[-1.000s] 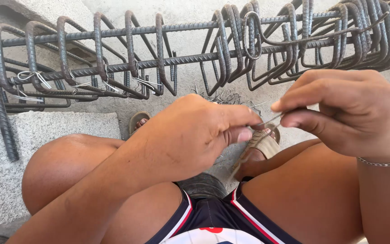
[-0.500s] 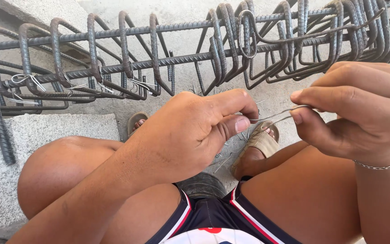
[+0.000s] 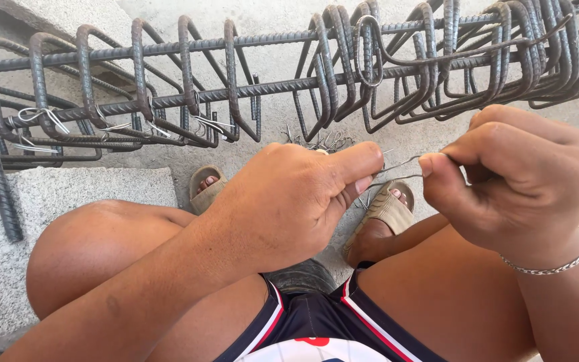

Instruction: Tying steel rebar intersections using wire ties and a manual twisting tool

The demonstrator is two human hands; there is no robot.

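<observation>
Left hand [image 3: 289,201] and right hand [image 3: 510,177] each pinch an end of a thin tie wire [image 3: 403,169], now stretched straight between them; a second ago the hands were closer together, wire bunched. Rebar cage [image 3: 269,87] just beyond both hands, untouched. Loose wire ties [image 3: 323,139] lie past left fingertips.
</observation>
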